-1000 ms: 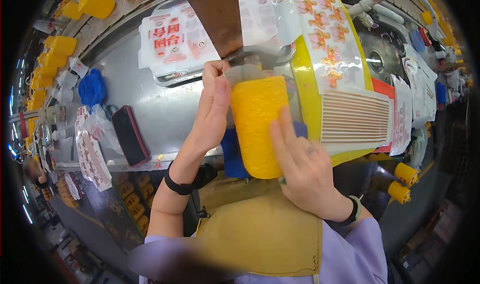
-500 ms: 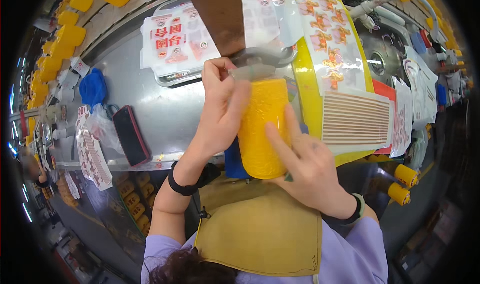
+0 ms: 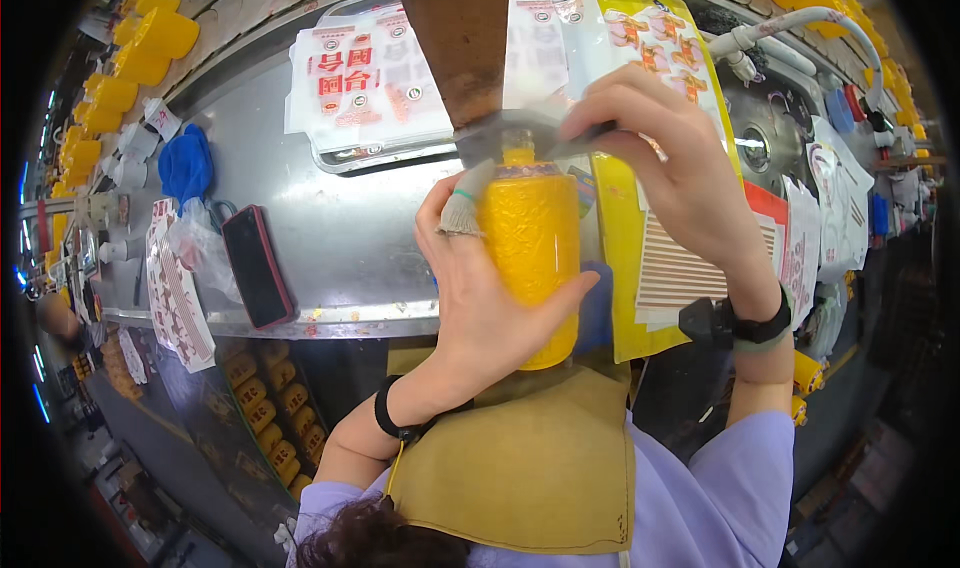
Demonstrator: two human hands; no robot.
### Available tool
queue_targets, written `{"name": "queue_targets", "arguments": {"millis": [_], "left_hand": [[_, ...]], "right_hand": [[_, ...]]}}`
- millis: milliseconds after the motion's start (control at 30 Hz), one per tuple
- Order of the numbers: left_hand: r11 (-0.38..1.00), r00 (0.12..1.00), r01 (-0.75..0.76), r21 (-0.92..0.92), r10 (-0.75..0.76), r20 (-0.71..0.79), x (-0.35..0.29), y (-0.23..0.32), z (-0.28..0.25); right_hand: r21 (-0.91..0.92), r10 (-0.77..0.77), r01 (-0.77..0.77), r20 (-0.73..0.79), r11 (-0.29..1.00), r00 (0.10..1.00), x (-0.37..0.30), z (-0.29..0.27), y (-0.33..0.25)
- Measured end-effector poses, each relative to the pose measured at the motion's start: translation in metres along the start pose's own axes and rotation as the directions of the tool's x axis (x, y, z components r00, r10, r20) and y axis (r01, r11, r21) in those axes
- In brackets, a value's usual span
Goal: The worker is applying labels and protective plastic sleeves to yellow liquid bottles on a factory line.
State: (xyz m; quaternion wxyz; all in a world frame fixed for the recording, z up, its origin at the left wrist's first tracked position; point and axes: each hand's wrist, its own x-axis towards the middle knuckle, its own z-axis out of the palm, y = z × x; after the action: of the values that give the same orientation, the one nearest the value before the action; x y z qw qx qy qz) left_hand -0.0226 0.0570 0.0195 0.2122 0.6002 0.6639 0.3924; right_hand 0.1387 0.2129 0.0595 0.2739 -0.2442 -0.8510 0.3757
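A yellow embossed bottle (image 3: pixel 530 258) stands almost upright in front of me, its narrow clear neck (image 3: pixel 518 146) at the far end. My left hand (image 3: pixel 480 298) is wrapped round the bottle's left side, thumb across its front. By those fingers is a small greyish, fringed brush-like piece (image 3: pixel 461 213) with a teal band; whether the hand grips it too is unclear. My right hand (image 3: pixel 670 148) is raised beside the neck, fingers closed on a dark, flat thing (image 3: pixel 580 133), smeared by motion and too blurred to name.
A brown upright post (image 3: pixel 460 38) stands just beyond the bottle. Printed film sheets (image 3: pixel 350 78) lie on a metal tray at the back. To the right are a yellow sheet (image 3: pixel 622 308) and a sink (image 3: pixel 765 133); to the left, a phone (image 3: pixel 256 268) and a blue cloth (image 3: pixel 186 168).
My right hand has left the bottle's side and risen to its neck with a dark thing. My left hand has come down from the top onto the bottle's left side.
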Motion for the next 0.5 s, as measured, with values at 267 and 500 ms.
{"name": "queue_targets", "arguments": {"millis": [267,500], "left_hand": [[0.878,0.982,0.188,-0.441,-0.181,0.058,-0.003,-0.011,0.001],[0.805,0.991,0.133,-0.578,-0.127,0.05,-0.002,-0.016,0.006]], "right_hand": [[-0.214,-0.071,0.086,0.076,0.973,0.995,0.018,0.007,-0.001],[-0.137,-0.069,0.09,0.15,0.987,0.986,0.018,0.004,0.0]]}}
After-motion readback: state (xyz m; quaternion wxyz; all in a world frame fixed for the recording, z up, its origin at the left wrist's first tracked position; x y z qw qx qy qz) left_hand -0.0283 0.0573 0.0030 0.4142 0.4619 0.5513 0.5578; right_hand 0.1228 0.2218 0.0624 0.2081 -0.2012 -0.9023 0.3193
